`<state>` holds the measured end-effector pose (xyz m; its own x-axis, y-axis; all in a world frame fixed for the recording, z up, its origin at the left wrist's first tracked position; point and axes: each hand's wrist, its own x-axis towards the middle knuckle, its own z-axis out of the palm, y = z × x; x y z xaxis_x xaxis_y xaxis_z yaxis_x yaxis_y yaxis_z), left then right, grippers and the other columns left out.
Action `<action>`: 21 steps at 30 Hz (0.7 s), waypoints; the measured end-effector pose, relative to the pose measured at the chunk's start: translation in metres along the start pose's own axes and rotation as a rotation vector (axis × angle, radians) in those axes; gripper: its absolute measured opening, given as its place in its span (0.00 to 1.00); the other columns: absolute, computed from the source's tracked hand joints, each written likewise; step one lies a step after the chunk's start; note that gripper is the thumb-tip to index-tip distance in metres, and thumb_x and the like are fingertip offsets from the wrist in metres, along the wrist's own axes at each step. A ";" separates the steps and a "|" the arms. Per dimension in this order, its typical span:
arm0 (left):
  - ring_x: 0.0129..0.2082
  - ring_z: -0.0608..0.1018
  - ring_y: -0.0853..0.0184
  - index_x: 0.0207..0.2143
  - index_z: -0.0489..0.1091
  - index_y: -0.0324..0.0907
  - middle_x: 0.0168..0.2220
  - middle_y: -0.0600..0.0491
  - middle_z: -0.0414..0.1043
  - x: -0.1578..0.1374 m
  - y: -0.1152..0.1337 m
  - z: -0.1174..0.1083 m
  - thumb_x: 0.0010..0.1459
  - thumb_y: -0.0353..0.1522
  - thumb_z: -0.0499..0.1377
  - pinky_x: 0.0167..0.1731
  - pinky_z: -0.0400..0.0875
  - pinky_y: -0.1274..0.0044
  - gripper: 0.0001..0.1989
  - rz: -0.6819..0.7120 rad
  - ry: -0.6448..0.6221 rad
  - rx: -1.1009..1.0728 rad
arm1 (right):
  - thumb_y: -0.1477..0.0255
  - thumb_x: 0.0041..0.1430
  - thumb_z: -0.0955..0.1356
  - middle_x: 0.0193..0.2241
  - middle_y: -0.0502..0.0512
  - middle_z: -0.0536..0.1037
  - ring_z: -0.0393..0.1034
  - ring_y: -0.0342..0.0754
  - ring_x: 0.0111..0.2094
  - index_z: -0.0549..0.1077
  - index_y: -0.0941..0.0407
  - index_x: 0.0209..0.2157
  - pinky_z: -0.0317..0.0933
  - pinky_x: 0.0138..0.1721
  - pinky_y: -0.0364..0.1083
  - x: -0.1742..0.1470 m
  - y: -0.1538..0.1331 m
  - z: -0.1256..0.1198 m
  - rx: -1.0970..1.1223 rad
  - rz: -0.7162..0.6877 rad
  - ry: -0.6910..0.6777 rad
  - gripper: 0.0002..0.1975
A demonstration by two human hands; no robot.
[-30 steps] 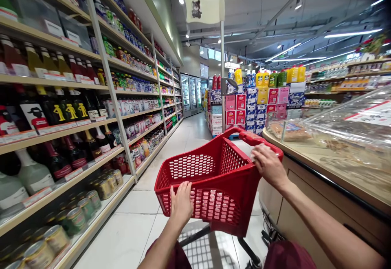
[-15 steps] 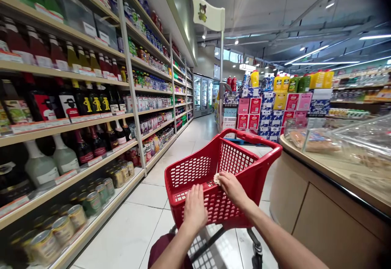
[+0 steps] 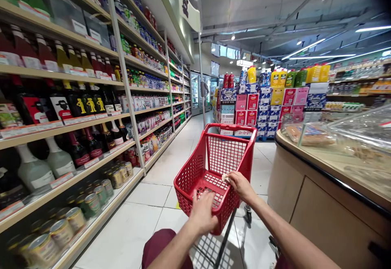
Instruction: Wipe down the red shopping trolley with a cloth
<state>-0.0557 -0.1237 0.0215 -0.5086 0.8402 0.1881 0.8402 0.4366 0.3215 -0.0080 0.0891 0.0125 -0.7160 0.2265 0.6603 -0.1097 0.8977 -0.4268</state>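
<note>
A red plastic shopping cart (image 3: 214, 134) with a lattice basket stands in front of me, its handle on the far side. My left hand (image 3: 203, 212) is hooked over the cart's near rim, fingers bent into the basket. At the right side of the rim, my right hand (image 3: 241, 185) is closed in a pinch. Between its thumb and fingers is a small whitish, crumpled-looking piece (image 3: 225, 177), whose kind I cannot make out. No goods show in the visible part of the basket.
Shelves (image 3: 91, 120) of bottles and cans line the left. A curved display counter (image 3: 305, 159) with clear covers is close on the right. Stacked drink boxes (image 3: 252, 108) stand ahead. A tiled aisle (image 3: 183, 151) runs between. A pole with a bear flag (image 3: 187, 10) rises beyond the cart.
The cart has swung round, its handle moving from the right to the far side. The flag on its pole has turned and shifted left. Both hands stay at the cart.
</note>
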 end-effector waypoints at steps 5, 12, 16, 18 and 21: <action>0.59 0.51 0.57 0.51 0.59 0.40 0.57 0.47 0.56 -0.004 -0.027 0.001 0.43 0.37 0.56 0.57 0.34 0.58 0.30 -0.026 0.094 0.106 | 0.70 0.56 0.58 0.34 0.57 0.73 0.66 0.49 0.39 0.71 0.56 0.29 0.61 0.43 0.50 -0.018 0.022 -0.024 -0.025 0.095 0.047 0.13; 0.57 0.55 0.57 0.50 0.60 0.39 0.54 0.46 0.60 0.012 0.010 0.033 0.46 0.35 0.56 0.58 0.34 0.58 0.26 -0.029 0.146 0.097 | 0.70 0.57 0.57 0.38 0.57 0.73 0.66 0.50 0.42 0.70 0.54 0.34 0.60 0.45 0.51 -0.073 -0.002 -0.024 -0.104 0.212 0.167 0.12; 0.57 0.56 0.59 0.51 0.59 0.39 0.54 0.46 0.60 0.020 0.012 0.033 0.46 0.31 0.54 0.58 0.36 0.59 0.26 0.007 0.132 0.080 | 0.71 0.57 0.58 0.39 0.57 0.73 0.66 0.51 0.43 0.71 0.54 0.34 0.60 0.45 0.52 -0.091 -0.020 -0.016 -0.149 0.209 0.210 0.11; 0.56 0.58 0.60 0.50 0.60 0.38 0.54 0.46 0.60 0.023 0.012 0.031 0.47 0.30 0.53 0.58 0.38 0.60 0.24 0.019 0.119 0.080 | 0.71 0.56 0.58 0.37 0.57 0.74 0.66 0.52 0.42 0.71 0.54 0.33 0.59 0.45 0.54 -0.092 -0.029 -0.010 -0.147 0.212 0.227 0.11; 0.55 0.59 0.60 0.47 0.63 0.38 0.53 0.46 0.62 0.027 0.015 0.028 0.49 0.30 0.52 0.58 0.43 0.63 0.20 0.018 0.087 0.099 | 0.69 0.56 0.59 0.36 0.57 0.75 0.67 0.53 0.41 0.72 0.53 0.31 0.59 0.45 0.55 -0.086 -0.046 -0.005 -0.011 0.224 0.235 0.11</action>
<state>-0.0514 -0.0853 0.0056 -0.5044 0.8188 0.2743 0.8614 0.4552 0.2254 0.0614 0.0302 -0.0215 -0.5427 0.4986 0.6759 0.0409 0.8195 -0.5717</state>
